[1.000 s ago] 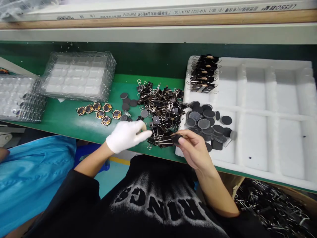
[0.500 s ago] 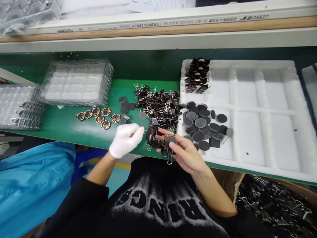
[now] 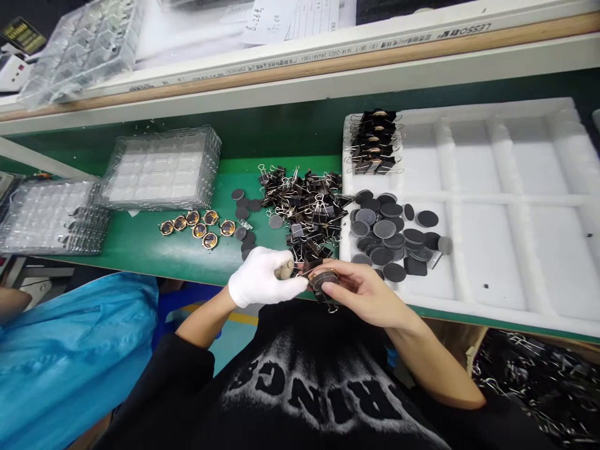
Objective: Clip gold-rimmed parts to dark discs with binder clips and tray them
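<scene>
A bare right hand (image 3: 363,290) clasps a dark disc (image 3: 324,279) just below the frame's centre as the gloved left hand (image 3: 262,278) pinches a binder clip (image 3: 312,254) beside it, near heaped clips (image 3: 304,203).

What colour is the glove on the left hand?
The glove on the left hand is white, seen best in the head view.

The place was a workshop for assembling small parts by hand. A green workbench (image 3: 135,242) bore heaped black binder clips (image 3: 304,206), loose black discs (image 3: 385,229), a compartmented white foam tray (image 3: 492,199) and stacked clear plastic trays (image 3: 157,165). More clips (image 3: 539,387) crowded below the bench edge, and handwritten paper (image 3: 272,22) lay on the shelf (image 3: 197,90) above.
</scene>
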